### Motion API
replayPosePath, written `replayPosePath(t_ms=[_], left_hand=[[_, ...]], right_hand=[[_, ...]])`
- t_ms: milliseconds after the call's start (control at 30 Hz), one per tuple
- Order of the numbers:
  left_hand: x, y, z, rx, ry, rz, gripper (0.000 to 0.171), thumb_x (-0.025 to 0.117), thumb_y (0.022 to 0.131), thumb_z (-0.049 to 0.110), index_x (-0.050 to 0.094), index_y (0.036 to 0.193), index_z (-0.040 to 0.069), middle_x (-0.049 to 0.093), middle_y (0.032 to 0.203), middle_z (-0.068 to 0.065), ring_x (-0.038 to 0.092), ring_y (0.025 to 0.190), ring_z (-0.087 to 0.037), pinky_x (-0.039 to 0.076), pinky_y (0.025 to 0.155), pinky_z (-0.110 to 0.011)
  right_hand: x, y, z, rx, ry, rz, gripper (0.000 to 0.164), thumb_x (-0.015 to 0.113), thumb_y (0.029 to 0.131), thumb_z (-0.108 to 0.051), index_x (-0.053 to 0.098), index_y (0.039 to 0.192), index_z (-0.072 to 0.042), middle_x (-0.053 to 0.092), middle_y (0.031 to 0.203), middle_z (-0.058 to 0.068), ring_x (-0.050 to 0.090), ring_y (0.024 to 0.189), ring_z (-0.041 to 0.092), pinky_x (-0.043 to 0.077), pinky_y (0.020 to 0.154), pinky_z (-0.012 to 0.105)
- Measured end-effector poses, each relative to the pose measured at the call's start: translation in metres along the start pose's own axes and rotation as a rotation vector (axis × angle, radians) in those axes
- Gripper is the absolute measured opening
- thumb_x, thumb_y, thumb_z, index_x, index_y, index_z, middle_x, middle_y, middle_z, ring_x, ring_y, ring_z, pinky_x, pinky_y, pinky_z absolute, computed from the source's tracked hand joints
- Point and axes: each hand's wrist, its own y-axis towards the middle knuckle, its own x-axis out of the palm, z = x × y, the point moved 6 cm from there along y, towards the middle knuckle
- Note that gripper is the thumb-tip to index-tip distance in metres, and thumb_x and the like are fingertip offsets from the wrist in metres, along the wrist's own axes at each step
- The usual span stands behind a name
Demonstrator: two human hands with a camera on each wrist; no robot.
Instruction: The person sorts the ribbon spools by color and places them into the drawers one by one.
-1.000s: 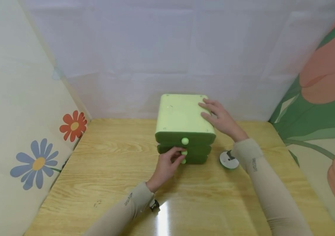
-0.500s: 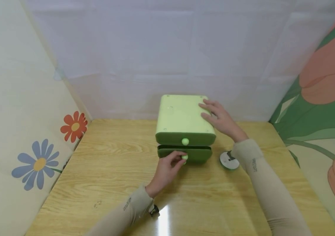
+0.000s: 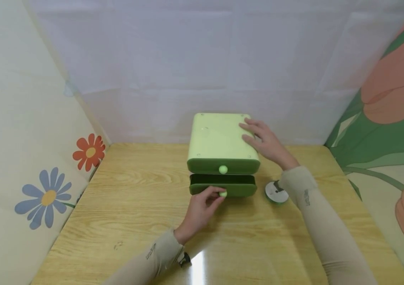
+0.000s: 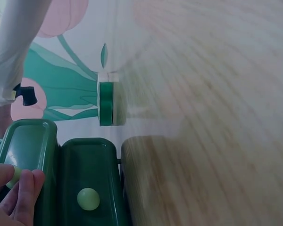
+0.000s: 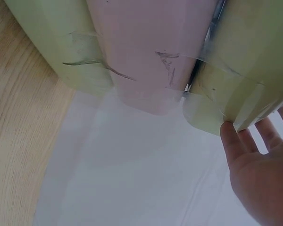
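- L hand (image 3: 197, 209) pinches rnd knob (image 3: 223, 194) of mid drawer (image 3: 241, 190), partly out.
- R hand (image 3: 267, 143): fingers extended, not gripping, on R edge of cabinet top.
- Grn cabinet (image 3: 219, 134) stands far-ctr on surface (image 3: 134, 206).
- Wht/grn disc-shaped item (image 3: 274, 192) right of cabinet, apart.

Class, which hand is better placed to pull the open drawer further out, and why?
Probably the left hand: it pinches the knob of that drawer. The right hand touches the cabinet near its top, away from that knob.
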Motion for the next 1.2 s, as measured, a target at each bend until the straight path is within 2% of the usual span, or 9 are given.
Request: replayPosePath(t_ms=[200,600,967,1200], left_hand=[[0.0,-0.007,0.002,0.007,0.01,0.004,0.018,0.073,0.097,0.011,0.074,0.114,0.016,0.079,0.102,-0.001,0.075,0.091,-0.012,0.063,0.082,-0.024],[0.003,-0.03,0.014,0.066,0.028,-0.014,0.018,0.075,0.096,0.011,0.074,0.113,0.014,0.079,0.102,-0.002,0.075,0.088,-0.012,0.063,0.08,-0.022],[0.004,-0.042,0.021,0.092,0.036,-0.024,0.016,0.075,0.095,0.011,0.074,0.111,0.014,0.079,0.102,-0.002,0.075,0.087,-0.01,0.063,0.078,-0.021],[0.003,-0.049,0.022,0.132,0.036,-0.014,0.019,0.076,0.094,0.006,0.073,0.111,0.013,0.079,0.103,-0.003,0.075,0.087,-0.01,0.063,0.077,-0.021]], right_hand=[[-0.001,0.001,-0.002,-0.014,0.001,0.004,0.055,0.053,0.107,-0.046,0.046,0.157,-0.024,0.026,0.171,0.002,0.027,0.154,0.033,0.028,0.121,0.069],[0.0,0.001,-0.002,-0.016,-0.018,-0.01,0.055,0.051,0.108,-0.047,0.043,0.158,-0.024,0.024,0.172,0.001,0.025,0.156,0.032,0.025,0.123,0.068],[0.0,0.001,0.001,-0.002,0.003,-0.012,0.056,0.051,0.108,-0.047,0.043,0.158,-0.025,0.024,0.172,0.0,0.023,0.157,0.032,0.024,0.123,0.068],[0.001,0.001,0.0,-0.004,0.004,-0.018,0.056,0.05,0.108,-0.048,0.043,0.158,-0.025,0.023,0.172,0.0,0.022,0.157,0.031,0.024,0.123,0.068]])
